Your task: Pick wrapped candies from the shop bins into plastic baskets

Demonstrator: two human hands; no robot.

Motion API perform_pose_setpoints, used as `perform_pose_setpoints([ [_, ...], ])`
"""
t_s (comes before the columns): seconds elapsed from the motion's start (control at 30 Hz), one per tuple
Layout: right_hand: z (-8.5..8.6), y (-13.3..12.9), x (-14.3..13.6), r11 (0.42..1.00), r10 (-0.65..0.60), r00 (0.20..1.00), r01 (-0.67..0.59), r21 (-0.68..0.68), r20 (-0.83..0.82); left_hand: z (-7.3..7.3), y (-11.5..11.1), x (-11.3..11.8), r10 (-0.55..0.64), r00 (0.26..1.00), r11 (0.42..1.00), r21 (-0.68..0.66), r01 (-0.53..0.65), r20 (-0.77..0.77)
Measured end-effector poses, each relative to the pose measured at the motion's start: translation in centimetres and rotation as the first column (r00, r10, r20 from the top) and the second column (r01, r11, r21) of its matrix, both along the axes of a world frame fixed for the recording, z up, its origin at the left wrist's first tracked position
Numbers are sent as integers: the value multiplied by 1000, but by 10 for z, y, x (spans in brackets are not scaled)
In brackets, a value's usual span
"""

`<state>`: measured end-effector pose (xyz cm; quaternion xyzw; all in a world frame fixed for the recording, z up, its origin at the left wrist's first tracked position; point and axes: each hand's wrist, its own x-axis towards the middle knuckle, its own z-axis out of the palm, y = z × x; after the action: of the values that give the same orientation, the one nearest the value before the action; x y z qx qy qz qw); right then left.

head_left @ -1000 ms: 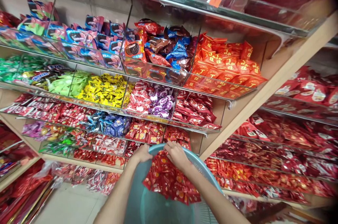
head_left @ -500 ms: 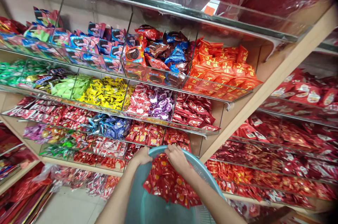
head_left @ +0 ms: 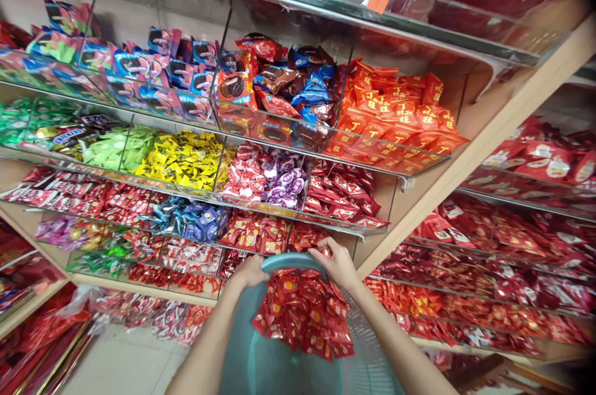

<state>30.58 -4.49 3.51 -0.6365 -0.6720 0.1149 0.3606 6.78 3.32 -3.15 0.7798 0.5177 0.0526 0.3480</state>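
The heap of glossy dark-red plastic packets printed with small orange rounds (head_left: 302, 317) lies inside a round blue-green plastic basket (head_left: 289, 261), resting against its far inner wall, just below and between the two hands. The heap spreads down that wall towards the wearer, leaning a little to the right at its lower end, though no single long axis stands out among so many overlapping packets. The right hand (head_left: 336, 264) is the nearer to the heap's upper right edge, just above it; the left hand (head_left: 251, 272) is set off to the heap's upper left. The left grip is closed around the rim, thumb over the edge, with the forearm running up from the lower left. The right hand reaches up from the lower right, wrist bent, back of the hand turned upward, fingers curved leftward over the rim's right part, with finger and thumb slightly parted; whether that grip has hold of a packet or only meets the rim, I cannot tell. Just beyond its fingertips lies a shelf bin of similar red packets (head_left: 306, 236), and to the left of that a bin of red packets with orange-yellow round prints (head_left: 258, 235).
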Motion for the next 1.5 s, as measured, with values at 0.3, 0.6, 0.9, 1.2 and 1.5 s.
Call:
perform_pose_setpoints([
  [0.3, -17, 11, -4, 974, 228, 942, -216, -74, 247, -3, 1, 1, -40, 996, 999, -6, 41, 76],
  [0.6, -25, 0, -20, 961, 276, 849, -253, -111, 450, -11, 4, 0, -18, 999, 1000, -15, 19, 38],
  [0.9, -31, -4, -10, 973, 229, 894, -200, -114, 385, -3, 0, 1, -3, 1000, 1000, -9, 3, 11],
  [1.2, -30, 5, 15, 967, 242, 970, -243, -82, -23, -1, 0, 1, 12, 1000, 1000, 7, -12, -28],
  [1.5, -61, 57, 69, 962, 14, 994, 15, -274, 105, -1, -1, 1, 8, 999, 1000, 7, -8, -32],
])
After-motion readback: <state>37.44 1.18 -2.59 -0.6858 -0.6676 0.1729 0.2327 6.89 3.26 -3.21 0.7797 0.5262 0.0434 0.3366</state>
